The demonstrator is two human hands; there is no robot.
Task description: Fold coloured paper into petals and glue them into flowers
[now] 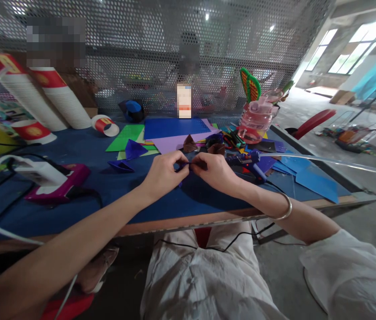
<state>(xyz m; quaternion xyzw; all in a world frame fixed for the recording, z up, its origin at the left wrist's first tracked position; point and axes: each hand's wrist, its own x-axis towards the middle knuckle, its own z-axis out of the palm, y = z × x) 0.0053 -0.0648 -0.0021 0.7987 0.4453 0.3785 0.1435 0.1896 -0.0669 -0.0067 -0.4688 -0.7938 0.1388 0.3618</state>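
Note:
My left hand (167, 172) and my right hand (217, 172) meet over the front middle of the blue table, fingertips pinched. Between them is a small piece of dark purple paper (189, 163), mostly hidden by the fingers, so its full shape cannot be made out. Folded blue-purple paper pieces (135, 149) lie left of my left hand. Just beyond my hands stands a folded brown paper piece (189, 143). A blue glue gun (249, 163) lies beside my right hand, a small red light showing on it.
Paper sheets, including a blue one (176, 129) and a green one (126, 137), lie behind my hands. Right of them stands a pink bottle (257, 120). Stacked paper cups (67, 104) and a purple power strip (59, 184) are on the left. A perforated metal screen (134, 44) rises behind.

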